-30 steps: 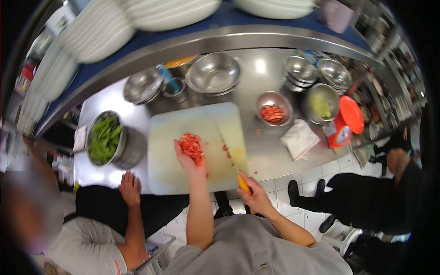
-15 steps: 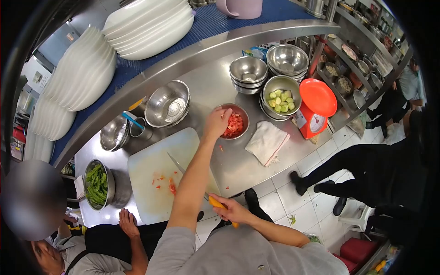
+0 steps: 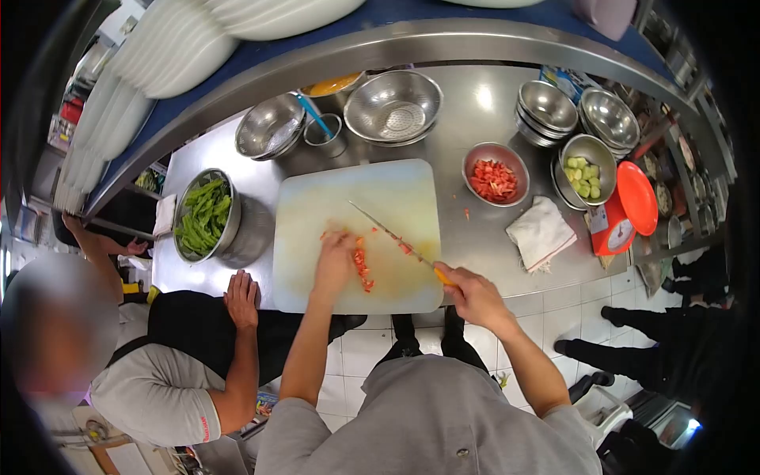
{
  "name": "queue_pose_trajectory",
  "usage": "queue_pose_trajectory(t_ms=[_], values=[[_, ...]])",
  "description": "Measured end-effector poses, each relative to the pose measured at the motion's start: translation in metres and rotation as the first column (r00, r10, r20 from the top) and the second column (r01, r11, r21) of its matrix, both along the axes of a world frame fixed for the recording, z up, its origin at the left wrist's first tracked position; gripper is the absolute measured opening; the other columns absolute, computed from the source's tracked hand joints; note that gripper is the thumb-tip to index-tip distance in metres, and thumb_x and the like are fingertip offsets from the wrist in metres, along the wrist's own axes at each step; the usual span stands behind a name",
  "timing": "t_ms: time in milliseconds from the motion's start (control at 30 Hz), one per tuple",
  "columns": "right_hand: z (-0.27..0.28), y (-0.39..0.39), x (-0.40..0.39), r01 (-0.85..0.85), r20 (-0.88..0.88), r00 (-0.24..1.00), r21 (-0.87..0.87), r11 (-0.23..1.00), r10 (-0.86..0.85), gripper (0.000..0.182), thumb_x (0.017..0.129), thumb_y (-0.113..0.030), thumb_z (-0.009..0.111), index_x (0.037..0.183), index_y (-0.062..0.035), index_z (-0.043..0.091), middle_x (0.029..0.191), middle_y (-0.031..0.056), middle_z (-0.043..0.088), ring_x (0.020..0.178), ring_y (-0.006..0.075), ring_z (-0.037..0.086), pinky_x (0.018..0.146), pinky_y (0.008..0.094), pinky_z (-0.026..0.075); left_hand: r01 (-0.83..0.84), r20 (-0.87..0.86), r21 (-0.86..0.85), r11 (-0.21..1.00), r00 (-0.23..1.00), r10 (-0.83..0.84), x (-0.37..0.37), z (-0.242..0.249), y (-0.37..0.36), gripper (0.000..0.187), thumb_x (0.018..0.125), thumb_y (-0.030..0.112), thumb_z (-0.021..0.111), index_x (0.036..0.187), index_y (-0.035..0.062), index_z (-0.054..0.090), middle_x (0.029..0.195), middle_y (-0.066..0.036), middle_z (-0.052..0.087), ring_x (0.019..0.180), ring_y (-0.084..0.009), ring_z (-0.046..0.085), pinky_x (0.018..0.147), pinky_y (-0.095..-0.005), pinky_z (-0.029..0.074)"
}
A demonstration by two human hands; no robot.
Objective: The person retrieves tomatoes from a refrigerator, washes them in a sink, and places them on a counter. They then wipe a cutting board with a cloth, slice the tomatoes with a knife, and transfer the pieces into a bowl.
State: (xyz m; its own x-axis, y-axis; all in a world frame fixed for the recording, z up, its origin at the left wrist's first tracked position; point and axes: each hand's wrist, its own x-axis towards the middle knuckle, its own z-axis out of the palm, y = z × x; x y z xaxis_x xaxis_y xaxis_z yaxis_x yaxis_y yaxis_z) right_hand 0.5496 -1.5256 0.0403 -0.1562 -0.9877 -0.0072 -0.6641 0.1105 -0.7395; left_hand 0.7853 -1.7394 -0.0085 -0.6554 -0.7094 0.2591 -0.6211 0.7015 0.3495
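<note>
My right hand is wrapped around the yellow handle of a knife. The blade lies at a slant above the board, with bits of red tomato stuck to it. My left hand is low over the white cutting board, its fingers smeared by motion. Just right of it, chopped tomato lies in a short line on the board. Right of the board, a metal bowl holds more diced tomato.
Green peppers or similar vegetables fill a bowl at left. Colanders stand behind the board. A cloth, a bowl of green chunks and a red scale are at right. A co-worker's hand rests at the table edge.
My left hand has moved from the tomato bowl back to the board. My right hand has brought the knife forward over the board. The camera view has shifted.
</note>
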Motion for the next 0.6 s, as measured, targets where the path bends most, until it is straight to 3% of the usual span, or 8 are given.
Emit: queue_pose_trajectory(t_ms=[33, 100, 167, 233, 300, 400, 467, 600], values=[[0.008, -0.008, -0.001, -0.013, -0.008, 1.0, 0.003, 1.0, 0.013, 0.051, 0.089, -0.009, 0.056, 0.138, -0.0207, 0.05, 0.097, 0.0091, 0.064, 0.075, 0.0277, 0.065, 0.068, 0.0402, 0.052, -0.013, -0.008, 0.003, 1.0, 1.0, 0.013, 0.005, -0.001, 0.011, 0.025, 0.086, -0.002, 0.054, 0.109, 0.0008, 0.065, 0.114, -0.016, 0.061, 0.105, -0.0337, 0.058, 0.089, -0.0386, 0.049], [0.02, -0.023, 0.0, -0.016, -0.152, 0.988, 0.145, 0.989, 0.038, 0.049, 0.086, -0.007, 0.055, 0.133, -0.0215, 0.053, 0.106, 0.0081, 0.063, 0.088, 0.0331, 0.065, 0.072, 0.0451, 0.053, 0.005, -0.137, 0.25, 0.968, 0.99, 0.03, 0.013, 0.017, 0.033, 0.03, 0.085, -0.003, 0.053, 0.112, 0.0025, 0.064, 0.118, -0.018, 0.058, 0.112, -0.0345, 0.054, 0.094, -0.0393, 0.047], [0.018, -0.028, 0.003, -0.039, -0.194, 0.979, 0.134, 0.99, 0.065, 0.049, 0.086, -0.006, 0.056, 0.133, -0.0221, 0.054, 0.104, 0.0064, 0.063, 0.088, 0.0311, 0.065, 0.072, 0.043, 0.054, -0.029, -0.208, 0.23, 0.973, 0.975, 0.078, 0.033, 0.019, 0.034, 0.031, 0.087, -0.003, 0.051, 0.116, 0.0019, 0.062, 0.118, -0.019, 0.058, 0.111, -0.0364, 0.055, 0.095, -0.0403, 0.047], [0.016, -0.027, 0.007, -0.112, -0.323, 0.938, 0.066, 0.992, 0.127, 0.05, 0.085, -0.005, 0.056, 0.132, -0.0222, 0.055, 0.103, 0.0058, 0.063, 0.09, 0.0304, 0.064, 0.072, 0.0423, 0.054, -0.299, -0.199, 0.181, 0.937, 0.922, 0.332, 0.051, 0.012, 0.025, 0.031, 0.09, -0.002, 0.05, 0.12, 0.0005, 0.059, 0.121, -0.021, 0.057, 0.113, -0.037, 0.054, 0.096, -0.0403, 0.047], [0.031, -0.013, 0.009, -0.134, -0.251, 0.955, 0.117, 0.984, 0.16, 0.05, 0.085, -0.003, 0.056, 0.132, -0.0209, 0.055, 0.102, 0.0072, 0.063, 0.089, 0.0308, 0.064, 0.072, 0.042, 0.054, -0.325, -0.178, 0.234, 0.916, 0.912, 0.369, 0.059, -0.005, 0.024, 0.034, 0.093, 0.002, 0.049, 0.127, -0.0009, 0.054, 0.129, -0.021, 0.054, 0.12, -0.0372, 0.051, 0.1, -0.0409, 0.044], [0.029, 0.018, 0.007, -0.093, -0.068, 0.993, 0.088, 0.992, 0.099, 0.051, 0.085, -0.001, 0.057, 0.132, -0.0188, 0.055, 0.1, 0.0103, 0.063, 0.088, 0.0319, 0.063, 0.072, 0.0417, 0.053, -0.286, -0.078, 0.041, 0.957, 0.954, 0.288, 0.044, -0.027, 0.04, 0.04, 0.095, 0.006, 0.05, 0.134, -0.0012, 0.047, 0.135, -0.023, 0.05, 0.127, -0.0387, 0.046, 0.105, -0.043, 0.04], [0.026, 0.037, 0.002, 0.031, 0.068, 0.997, 0.052, 0.998, -0.034, 0.052, 0.085, 0.0, 0.059, 0.134, -0.0166, 0.053, 0.099, 0.0142, 0.062, 0.087, 0.0352, 0.062, 0.074, 0.0412, 0.051, -0.11, -0.097, 0.147, 0.983, 0.987, 0.125, 0.03, -0.021, 0.05, 0.049, 0.094, 0.014, 0.056, 0.138, -0.0017, 0.041, 0.141, -0.023, 0.044, 0.133, -0.0391, 0.04, 0.109, -0.045, 0.036], [0.024, 0.046, 0.02, 0.197, -0.059, 0.98, 0.102, 0.975, -0.191, 0.052, 0.085, -0.001, 0.059, 0.135, -0.016, 0.051, 0.1, 0.0147, 0.063, 0.085, 0.0368, 0.061, 0.075, 0.0409, 0.051, 0.166, -0.222, 0.377, 0.911, 0.971, -0.085, 0.033, 0.008, 0.057, 0.061, 0.089, 0.023, 0.067, 0.139, -0.0008, 0.041, 0.144, -0.022, 0.041, 0.135, -0.0376, 0.037, 0.11, -0.0444, 0.034]])
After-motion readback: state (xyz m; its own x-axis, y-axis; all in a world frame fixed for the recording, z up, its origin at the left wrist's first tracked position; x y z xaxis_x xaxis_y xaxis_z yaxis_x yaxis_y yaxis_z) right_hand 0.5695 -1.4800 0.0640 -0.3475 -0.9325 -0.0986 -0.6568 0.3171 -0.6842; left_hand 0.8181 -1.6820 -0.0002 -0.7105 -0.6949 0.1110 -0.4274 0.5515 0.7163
